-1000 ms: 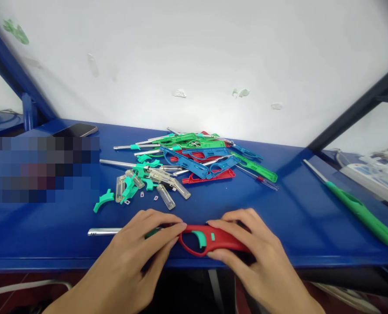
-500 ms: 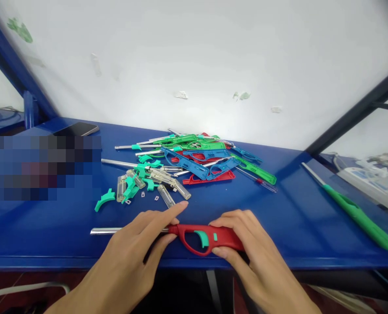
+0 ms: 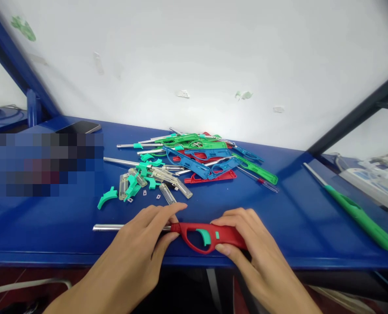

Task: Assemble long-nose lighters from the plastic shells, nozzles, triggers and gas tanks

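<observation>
L hand (image 3: pixel 141 246) is pinching red lighter (image 3: pixel 221 232) at neck, hiding pt of rod (image 3: pixel 108 227); R hand (image 3: pixel 257 244) is gripping handle (image 3: pixel 232 236), covering its end.

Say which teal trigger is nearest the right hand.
The teal trigger in the red lighter gripped by the right hand; the other teal triggers lie farther back on the table.

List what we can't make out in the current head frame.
All in the head view:
Red lighter: rear of its handle, behind the right hand.
Metal tube: middle stretch, behind the left hand.
Parts pile: lower pieces, under upper ones.
Blue tabletop, left: whatever the pixelated patch covers.
Pale clips: details, too small.
White object: cut off by the right edge.
</observation>
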Demonstrator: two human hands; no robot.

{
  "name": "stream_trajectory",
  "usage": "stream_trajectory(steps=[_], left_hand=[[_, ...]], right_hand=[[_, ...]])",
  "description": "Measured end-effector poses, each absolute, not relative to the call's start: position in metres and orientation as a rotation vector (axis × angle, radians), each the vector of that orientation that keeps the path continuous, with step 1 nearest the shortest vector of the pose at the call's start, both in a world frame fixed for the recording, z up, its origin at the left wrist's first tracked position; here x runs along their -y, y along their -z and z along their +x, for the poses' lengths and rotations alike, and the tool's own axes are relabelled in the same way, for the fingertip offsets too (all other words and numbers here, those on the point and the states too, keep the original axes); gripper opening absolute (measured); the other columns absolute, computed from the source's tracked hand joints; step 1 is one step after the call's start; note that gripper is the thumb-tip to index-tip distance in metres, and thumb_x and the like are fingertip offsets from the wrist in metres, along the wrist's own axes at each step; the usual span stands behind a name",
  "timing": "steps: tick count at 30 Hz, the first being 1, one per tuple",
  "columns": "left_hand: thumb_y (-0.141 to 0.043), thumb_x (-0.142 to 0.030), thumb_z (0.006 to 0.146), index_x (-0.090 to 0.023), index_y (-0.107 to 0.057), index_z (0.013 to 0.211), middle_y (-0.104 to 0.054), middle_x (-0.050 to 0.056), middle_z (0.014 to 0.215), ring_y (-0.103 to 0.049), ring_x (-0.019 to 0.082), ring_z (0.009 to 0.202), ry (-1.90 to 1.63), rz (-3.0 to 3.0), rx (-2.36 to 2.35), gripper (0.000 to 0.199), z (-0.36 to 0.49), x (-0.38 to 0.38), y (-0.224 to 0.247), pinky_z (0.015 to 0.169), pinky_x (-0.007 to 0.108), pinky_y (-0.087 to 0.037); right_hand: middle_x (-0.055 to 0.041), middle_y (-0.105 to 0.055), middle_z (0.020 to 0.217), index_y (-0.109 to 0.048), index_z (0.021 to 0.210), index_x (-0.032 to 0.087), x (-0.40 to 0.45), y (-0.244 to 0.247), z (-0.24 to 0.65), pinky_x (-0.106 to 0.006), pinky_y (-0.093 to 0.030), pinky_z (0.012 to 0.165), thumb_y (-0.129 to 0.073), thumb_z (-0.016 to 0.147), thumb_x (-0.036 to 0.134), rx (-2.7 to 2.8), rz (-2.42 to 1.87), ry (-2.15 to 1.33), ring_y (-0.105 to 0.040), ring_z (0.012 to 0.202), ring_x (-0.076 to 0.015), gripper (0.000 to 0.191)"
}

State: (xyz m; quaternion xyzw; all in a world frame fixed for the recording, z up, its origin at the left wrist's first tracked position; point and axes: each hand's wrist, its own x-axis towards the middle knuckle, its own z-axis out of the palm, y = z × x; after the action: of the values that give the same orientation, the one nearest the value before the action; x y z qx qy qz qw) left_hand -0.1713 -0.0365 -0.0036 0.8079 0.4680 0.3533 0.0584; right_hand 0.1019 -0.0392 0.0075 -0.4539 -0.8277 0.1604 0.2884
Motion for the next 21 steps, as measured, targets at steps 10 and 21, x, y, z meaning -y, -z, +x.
stream_trajectory(steps=[10, 21], left_hand=[[-0.052, -0.017, 0.113, -0.029, -0.058, 0.149, -0.076, 0.001, 0.115, -0.075, 0.021, 0.103, -1.028, 2.483, -1.414, 0.038, -0.171, 0.037, 0.003, 0.089, 0.033, -0.064], [-0.054, -0.016, 0.112, -0.024, -0.062, 0.144, -0.069, 0.007, 0.127, -0.064, 0.027, 0.117, -0.951, 2.565, -1.307, 0.034, -0.163, 0.039, -0.007, 0.099, 0.045, -0.058]], right_hand=[[0.0024, -0.071, 0.124, -0.059, 0.132, 0.038, 0.042, -0.005, 0.104, -0.028, -0.055, 0.098, -0.055, 0.117, 0.044, 2.103, -1.27, -0.553, -0.069, 0.113, -0.0177, 0.017], [0.0061, -0.078, 0.124, -0.059, 0.137, 0.041, 0.044, -0.004, 0.102, -0.02, -0.06, 0.096, -0.048, 0.119, 0.048, 2.007, -1.332, -0.367, -0.078, 0.113, -0.0126, 0.022]])
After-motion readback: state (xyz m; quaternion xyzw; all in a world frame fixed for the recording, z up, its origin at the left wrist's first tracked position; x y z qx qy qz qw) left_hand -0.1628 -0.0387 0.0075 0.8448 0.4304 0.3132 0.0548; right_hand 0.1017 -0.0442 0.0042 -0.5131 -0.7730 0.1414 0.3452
